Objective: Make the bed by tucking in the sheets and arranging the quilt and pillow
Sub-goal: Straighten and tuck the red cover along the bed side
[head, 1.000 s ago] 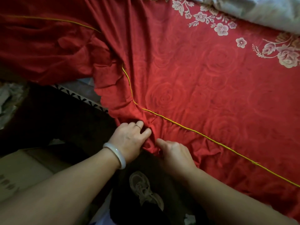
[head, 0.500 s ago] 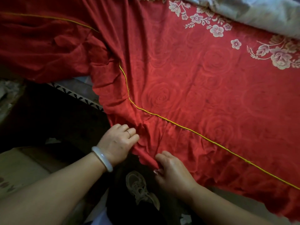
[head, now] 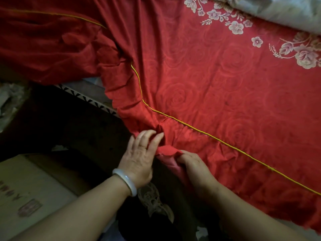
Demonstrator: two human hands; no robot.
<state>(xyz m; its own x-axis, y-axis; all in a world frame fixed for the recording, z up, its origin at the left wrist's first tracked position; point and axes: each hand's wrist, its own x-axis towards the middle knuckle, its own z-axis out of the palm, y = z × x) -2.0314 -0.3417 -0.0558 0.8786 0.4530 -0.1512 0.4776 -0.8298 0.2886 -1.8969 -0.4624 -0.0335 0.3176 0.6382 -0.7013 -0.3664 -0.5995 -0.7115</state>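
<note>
Head view shows your red sheet (head: 217, 105) spread over the bed, its frilled edge bunched at the near corner; your right hand (head: 194, 166) grips that frill in a closed fist, your left hand (head: 139, 159), braceleted, rests fingers spread on the gathered cloth, a grey quilt (head: 286, 13) lying beyond

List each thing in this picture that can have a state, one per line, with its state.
Red sheet: spread on the bed, bunched at the near corner, frill untucked.
Left hand: fingers spread, pressing the bunched corner.
Right hand: grip shut on the frill.
Grey quilt: heaped at the far edge.
</note>
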